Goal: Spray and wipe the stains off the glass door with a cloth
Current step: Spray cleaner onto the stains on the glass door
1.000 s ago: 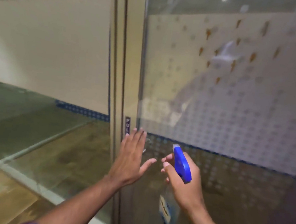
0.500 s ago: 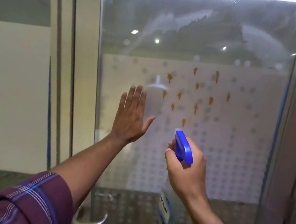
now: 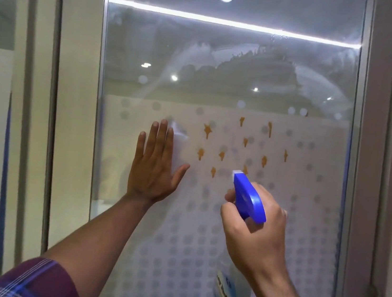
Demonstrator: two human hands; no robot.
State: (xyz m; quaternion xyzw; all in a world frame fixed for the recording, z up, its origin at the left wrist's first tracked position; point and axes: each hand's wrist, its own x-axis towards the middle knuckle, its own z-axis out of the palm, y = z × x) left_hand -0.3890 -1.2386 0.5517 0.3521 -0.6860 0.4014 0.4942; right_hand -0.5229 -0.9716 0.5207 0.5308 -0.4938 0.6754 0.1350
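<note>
The glass door (image 3: 226, 60) fills the view, with a frosted dotted band across its middle. Several orange stains (image 3: 221, 155) are scattered on that band, right of centre. My left hand (image 3: 155, 168) lies flat on the glass just left of the stains, fingers up and slightly apart, holding nothing. My right hand (image 3: 256, 228) is closed around a clear spray bottle (image 3: 248, 200) with a blue trigger head; its white nozzle points at the lowest stains, a little short of the glass. No cloth is in view.
A pale metal frame post (image 3: 70, 107) runs down the left of the pane, with another glass panel beyond it. A grey frame with a hinge (image 3: 371, 171) stands at the right. Smeared streaks cross the upper glass.
My view has risen from the floor and lower door to the stained band. Both hands went up the glass; the left now rests flat beside the stains and the bottle's nozzle is close to them.
</note>
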